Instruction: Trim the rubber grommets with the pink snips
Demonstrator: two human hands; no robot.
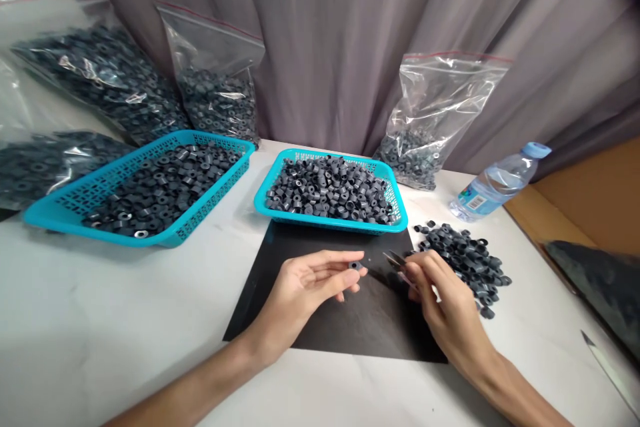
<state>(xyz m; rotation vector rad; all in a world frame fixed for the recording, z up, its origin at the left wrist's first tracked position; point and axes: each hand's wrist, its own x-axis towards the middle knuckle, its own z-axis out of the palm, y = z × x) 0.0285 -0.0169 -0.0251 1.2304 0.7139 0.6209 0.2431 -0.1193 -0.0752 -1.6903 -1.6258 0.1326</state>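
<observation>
My left hand (310, 283) hovers over a black mat (350, 320), its fingertips pinched on one small dark grey ring-shaped part (355, 266). My right hand (440, 297) is just to the right, closed on a small metal tool (395, 258) whose pointed tip faces the part. A short gap separates the tip from the part. A loose pile of the same grey parts (467, 260) lies on the table right beside my right hand.
A teal basket (327, 217) of grey parts stands behind the mat; a second teal basket (65, 213) sits at left. Several clear bags of parts (435, 113) lean on a curtain. A water bottle (495, 183) lies at right near a cardboard box (590, 207).
</observation>
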